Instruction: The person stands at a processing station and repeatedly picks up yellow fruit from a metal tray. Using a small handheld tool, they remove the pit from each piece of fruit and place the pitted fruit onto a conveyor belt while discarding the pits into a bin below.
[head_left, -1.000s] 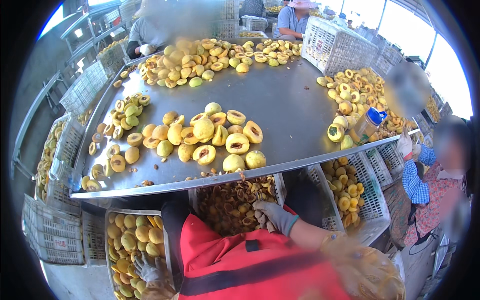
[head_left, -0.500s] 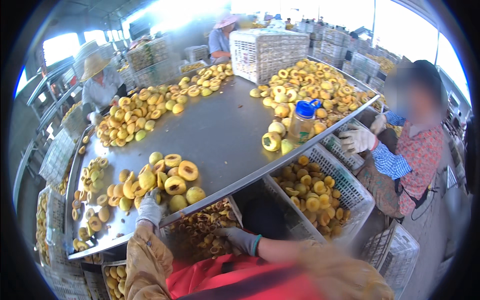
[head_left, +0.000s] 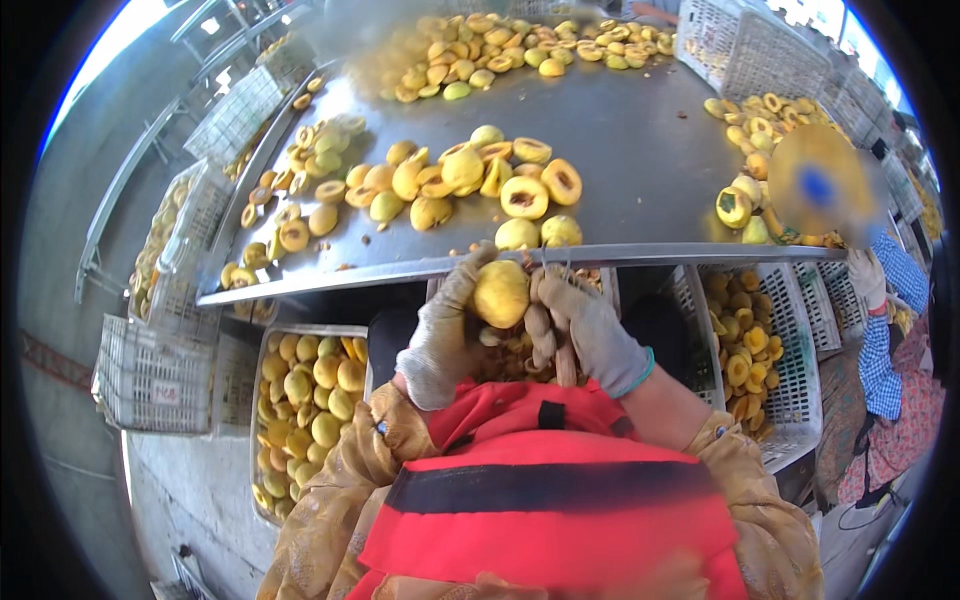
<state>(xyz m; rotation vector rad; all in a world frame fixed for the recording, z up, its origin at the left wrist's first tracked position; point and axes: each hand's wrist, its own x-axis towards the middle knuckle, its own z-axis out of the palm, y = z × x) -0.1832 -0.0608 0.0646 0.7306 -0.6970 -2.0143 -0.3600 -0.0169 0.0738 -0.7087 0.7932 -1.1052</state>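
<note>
Head camera, looking down: a worker in grey knit gloves holds a whole yellow peach [head_left: 500, 293] just below the front edge of a long steel sorting table [head_left: 640, 150]. The left hand [head_left: 445, 335] is cupped around the fruit from the left, thumb and fingers grasping it. The right hand [head_left: 585, 330] presses against the peach from the right, its fingers curled; a thin metal tool seems to stick up from this hand toward the table edge, though it is too small to make out clearly. A red apron with a black band [head_left: 540, 490] fills the lower middle of the view, flanked by tan sleeves.

Directly under the hands sits a crate of dark peach scraps [head_left: 510, 355], partly hidden. On the table above, a heap of halved and whole peaches [head_left: 470, 180] lies near the edge, some cut faces showing reddish pit hollows. More fruit is strewn along the far side and the left rim. A white plastic crate of whole yellow peaches [head_left: 305, 400] stands on the floor to the worker's left; another white crate with peach halves [head_left: 745, 350] stands to the right. At the right edge, a co-worker's gloved hand [head_left: 866, 275] and a blue checked sleeve reach toward the table.
</note>
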